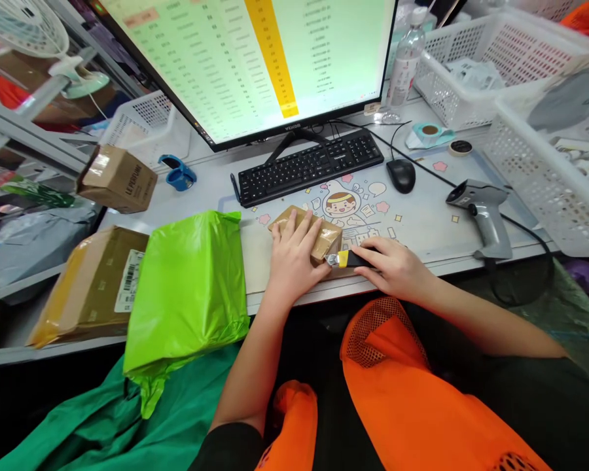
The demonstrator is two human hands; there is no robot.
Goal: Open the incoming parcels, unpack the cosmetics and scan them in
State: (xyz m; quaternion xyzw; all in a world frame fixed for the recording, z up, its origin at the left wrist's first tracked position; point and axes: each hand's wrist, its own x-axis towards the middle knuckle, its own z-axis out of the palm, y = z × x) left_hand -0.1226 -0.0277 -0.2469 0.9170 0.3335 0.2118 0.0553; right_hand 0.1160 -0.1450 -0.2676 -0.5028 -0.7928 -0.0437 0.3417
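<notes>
- Right now the left hand (294, 252) lies flat, fingers spread, on top of a small taped cardboard box (310, 230) at the near edge of the worktop (422, 222), pressing it down.
- The right hand (395, 265) is closed round a utility knife (349, 259) with a yellow and black body; its metal tip touches the right side of the small box.
- The small box sits on a desk mat printed with a cartoon figure (341, 204), just in front of a black keyboard (310, 165).
- A bright green poly mailer (189, 288) lies just left of the left hand, hanging partly over the worktop edge.
- Left of the mailer lies a brown parcel (91, 284) wrapped in tape with a barcode label.
- Further back on the left stands a tilted cardboard carton (118, 178), with a blue tape dispenser (177, 173) beside it.
- A large monitor (255, 59) showing a spreadsheet rises behind the keyboard.
- A black mouse (401, 174) rests right of the keyboard, and a grey barcode scanner (481, 212) lies further right near the worktop's edge.
- White perforated baskets (520, 59) stand at the right rear, with a clear plastic bottle (406, 62) next to them.
- Orange mesh fabric (402, 386) and green fabric (127, 425) lie below the worktop by the person's arms.
</notes>
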